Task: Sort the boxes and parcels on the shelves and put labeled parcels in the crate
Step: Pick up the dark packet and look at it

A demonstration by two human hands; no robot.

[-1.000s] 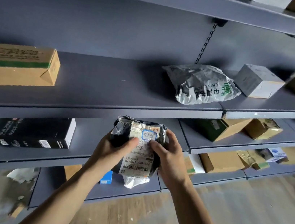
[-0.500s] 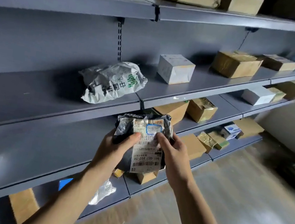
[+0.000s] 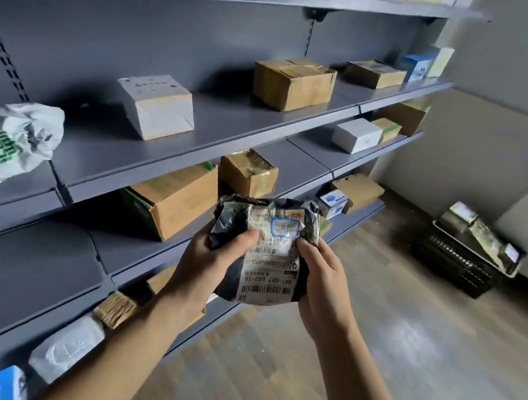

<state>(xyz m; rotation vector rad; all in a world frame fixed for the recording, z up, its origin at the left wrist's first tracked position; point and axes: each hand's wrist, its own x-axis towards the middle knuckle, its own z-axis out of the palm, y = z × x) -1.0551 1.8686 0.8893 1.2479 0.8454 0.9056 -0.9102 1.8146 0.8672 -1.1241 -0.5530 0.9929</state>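
Labeled parcel is being held at centre; left hand & right hand fingers are clamping it. Crate at 3 o'clock is holding few pkgs already; many boxes are waiting on shelves.

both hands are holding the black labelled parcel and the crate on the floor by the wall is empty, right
Not empty: the head view shows the crate holding several parcels. The rest stands: the left hand and right hand both hold the black labelled parcel.
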